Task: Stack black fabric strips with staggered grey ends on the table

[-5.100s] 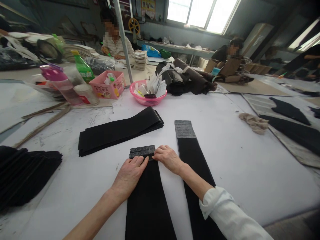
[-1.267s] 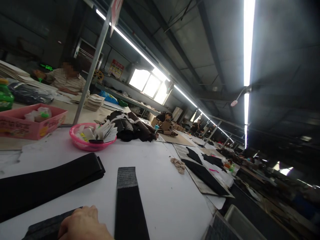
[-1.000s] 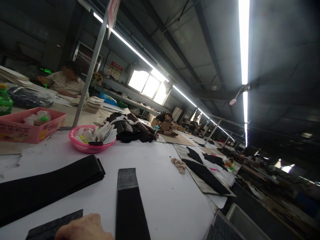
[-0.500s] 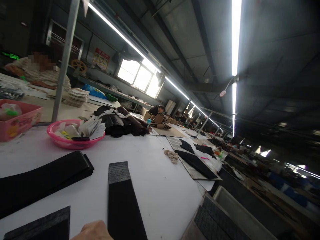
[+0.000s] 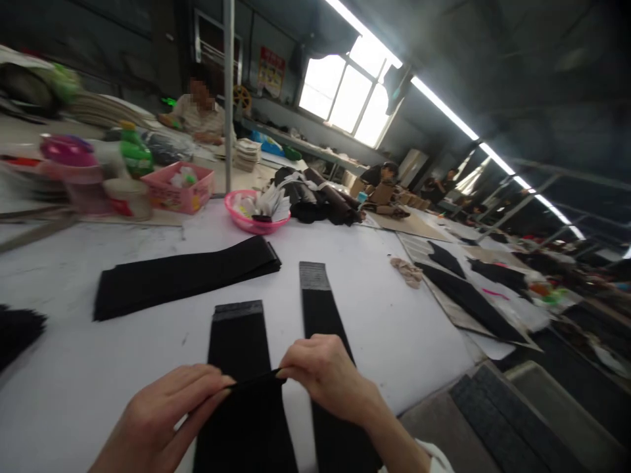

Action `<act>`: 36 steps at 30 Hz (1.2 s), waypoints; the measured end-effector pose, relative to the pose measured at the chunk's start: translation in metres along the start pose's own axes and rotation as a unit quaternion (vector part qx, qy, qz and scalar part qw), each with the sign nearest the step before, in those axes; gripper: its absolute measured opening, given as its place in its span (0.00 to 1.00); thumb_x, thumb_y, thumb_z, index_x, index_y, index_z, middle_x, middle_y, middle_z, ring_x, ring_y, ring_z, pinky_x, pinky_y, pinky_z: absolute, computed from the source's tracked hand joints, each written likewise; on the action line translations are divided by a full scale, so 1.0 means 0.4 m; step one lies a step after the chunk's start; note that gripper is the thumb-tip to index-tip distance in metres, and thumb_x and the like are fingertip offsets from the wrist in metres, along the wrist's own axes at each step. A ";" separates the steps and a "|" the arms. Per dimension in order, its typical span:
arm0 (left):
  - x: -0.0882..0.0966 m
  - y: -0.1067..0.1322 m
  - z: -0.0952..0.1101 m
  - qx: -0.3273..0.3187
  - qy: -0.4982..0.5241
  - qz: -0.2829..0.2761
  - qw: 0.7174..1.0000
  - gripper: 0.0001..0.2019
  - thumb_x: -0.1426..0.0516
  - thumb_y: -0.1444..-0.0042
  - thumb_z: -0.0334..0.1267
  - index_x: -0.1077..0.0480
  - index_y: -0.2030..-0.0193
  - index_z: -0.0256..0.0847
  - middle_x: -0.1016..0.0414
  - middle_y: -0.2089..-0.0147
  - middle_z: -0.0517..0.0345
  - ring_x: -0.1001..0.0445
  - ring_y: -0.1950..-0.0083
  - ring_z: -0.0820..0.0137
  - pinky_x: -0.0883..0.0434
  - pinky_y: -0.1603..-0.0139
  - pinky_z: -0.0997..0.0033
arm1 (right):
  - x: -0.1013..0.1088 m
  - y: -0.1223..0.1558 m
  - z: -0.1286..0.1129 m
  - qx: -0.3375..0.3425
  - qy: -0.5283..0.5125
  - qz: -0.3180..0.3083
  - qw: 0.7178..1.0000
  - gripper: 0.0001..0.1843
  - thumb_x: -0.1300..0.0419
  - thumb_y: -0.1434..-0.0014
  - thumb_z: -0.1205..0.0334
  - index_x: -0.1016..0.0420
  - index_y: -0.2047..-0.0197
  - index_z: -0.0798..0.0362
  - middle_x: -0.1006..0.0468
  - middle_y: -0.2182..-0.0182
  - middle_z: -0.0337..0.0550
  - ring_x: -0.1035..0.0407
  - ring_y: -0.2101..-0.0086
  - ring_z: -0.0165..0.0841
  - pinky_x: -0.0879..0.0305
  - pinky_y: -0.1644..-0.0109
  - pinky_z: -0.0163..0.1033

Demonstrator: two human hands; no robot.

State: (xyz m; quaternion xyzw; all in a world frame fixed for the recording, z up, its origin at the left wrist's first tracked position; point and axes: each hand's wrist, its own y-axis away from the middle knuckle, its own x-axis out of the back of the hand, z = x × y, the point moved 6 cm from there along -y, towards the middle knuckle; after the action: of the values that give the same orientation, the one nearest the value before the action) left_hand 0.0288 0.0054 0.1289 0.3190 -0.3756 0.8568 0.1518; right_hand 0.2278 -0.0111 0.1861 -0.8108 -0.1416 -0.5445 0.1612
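My left hand (image 5: 170, 410) and my right hand (image 5: 328, 374) each pinch one corner of a black fabric piece (image 5: 246, 427). Its top edge is stretched between my fingertips. Behind that edge lies a stack of black strips (image 5: 239, 335) with a greyish band at its far end. To the right, partly under my right hand and wrist, a long black strip (image 5: 323, 309) shows a grey striped end. A thicker pile of folded black strips (image 5: 187, 276) rests farther back on the left. The lower part of the held piece leaves the view.
On the white tabletop (image 5: 394, 328) stand a pink basket (image 5: 259, 226) with papers, a pink box (image 5: 180, 190) and dark rolled material (image 5: 315, 197). A crumpled beige cloth (image 5: 407, 270) lies to the right. A grey bin (image 5: 562, 407) stands off the right edge. A person (image 5: 202, 115) sits across the table.
The view has turned down and left. Both my hands now show, holding the black piece's edge; before, only part of one hand was visible at the bottom.
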 end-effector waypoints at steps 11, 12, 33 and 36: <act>0.010 0.000 -0.019 0.129 0.140 -0.083 0.978 0.06 0.47 0.38 0.36 0.29 0.62 0.43 0.26 0.66 0.59 0.28 0.65 0.73 0.32 0.63 0.77 | -0.014 -0.018 0.024 -0.012 -0.097 -0.017 0.995 0.09 0.45 0.34 0.57 0.25 0.61 0.50 0.23 0.62 0.37 0.29 0.64 0.28 0.38 0.59 0.32; 0.008 0.000 -0.017 0.126 0.141 -0.080 0.979 0.06 0.47 0.38 0.36 0.29 0.62 0.42 0.26 0.66 0.59 0.28 0.66 0.73 0.32 0.63 0.76 | -0.018 -0.023 0.023 -0.012 -0.108 -0.023 0.994 0.09 0.43 0.35 0.55 0.25 0.57 0.48 0.23 0.58 0.37 0.29 0.61 0.29 0.37 0.57 0.32; 0.016 0.004 -0.010 0.127 0.136 -0.076 0.980 0.06 0.47 0.38 0.36 0.31 0.66 0.42 0.27 0.68 0.60 0.28 0.67 0.74 0.33 0.64 0.77 | -0.032 -0.033 0.021 -0.006 -0.118 -0.043 0.992 0.09 0.40 0.37 0.59 0.24 0.68 0.51 0.23 0.72 0.33 0.30 0.71 0.25 0.42 0.64 0.30; 0.011 0.009 -0.025 0.122 0.150 -0.066 0.979 0.07 0.47 0.38 0.36 0.32 0.68 0.42 0.29 0.69 0.61 0.29 0.68 0.74 0.33 0.66 0.77 | -0.022 -0.028 0.036 -0.035 -0.121 -0.031 0.992 0.10 0.37 0.39 0.60 0.25 0.72 0.52 0.23 0.75 0.32 0.30 0.72 0.25 0.41 0.66 0.29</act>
State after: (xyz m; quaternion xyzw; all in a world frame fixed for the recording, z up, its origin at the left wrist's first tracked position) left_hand 0.0195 0.0104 0.1248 0.2273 -0.2195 0.9224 0.2221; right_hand 0.2321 0.0047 0.1742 -0.8712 -0.1658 -0.4517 0.0972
